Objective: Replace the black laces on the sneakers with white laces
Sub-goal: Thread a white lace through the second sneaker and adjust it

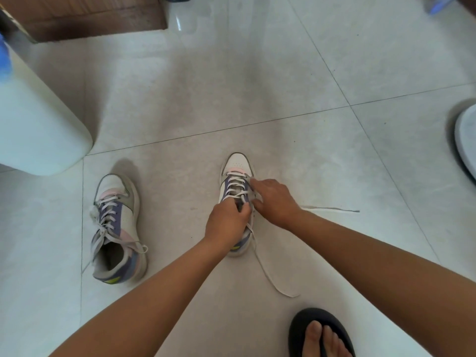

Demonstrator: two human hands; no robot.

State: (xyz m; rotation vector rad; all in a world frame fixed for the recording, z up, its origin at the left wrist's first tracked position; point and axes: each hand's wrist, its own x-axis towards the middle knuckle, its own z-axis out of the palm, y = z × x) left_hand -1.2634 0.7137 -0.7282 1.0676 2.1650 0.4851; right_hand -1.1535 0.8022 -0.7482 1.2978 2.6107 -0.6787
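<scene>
Bright, even daylight; wide-angle view.
A soft glare is seen on the floor tiles; edges are bent and blurred, and shadows are faint.

White, purple and pink sneakers carry white laces; black sandal.
</scene>
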